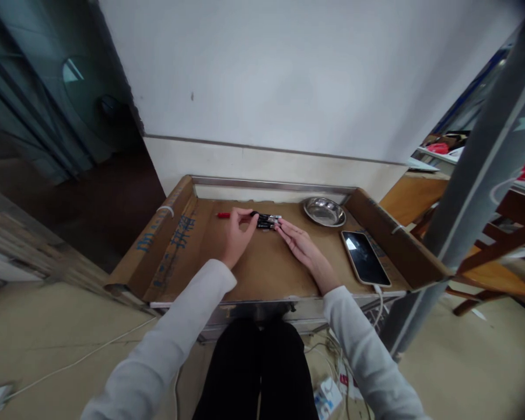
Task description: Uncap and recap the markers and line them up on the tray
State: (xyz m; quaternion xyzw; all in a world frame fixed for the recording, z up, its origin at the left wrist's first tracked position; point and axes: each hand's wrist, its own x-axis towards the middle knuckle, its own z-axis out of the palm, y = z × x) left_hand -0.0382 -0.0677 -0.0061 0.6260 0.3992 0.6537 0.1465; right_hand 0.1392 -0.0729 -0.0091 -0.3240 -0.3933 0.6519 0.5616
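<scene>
Several black pens (266, 221) with clear and silvery ends lie side by side in a small bundle over the brown cardboard (262, 262) that lines the table. At the bundle's left end, my left hand (238, 234) is closed in a pinch, thumb against fingers, on the black pens. My right hand (301, 244) comes from the other side, its fingertips and thumb closed on the pens' right ends. A red pen (223, 215) points out to the left behind my left hand; part of it is hidden by the fingers.
A round metal dish (324, 211) stands at the back right. In front of it lies a phone (366, 258) with a white cable (380, 306) plugged in. Folded cardboard walls (396, 242) edge both sides, and a grey post (464, 151) rises at the right.
</scene>
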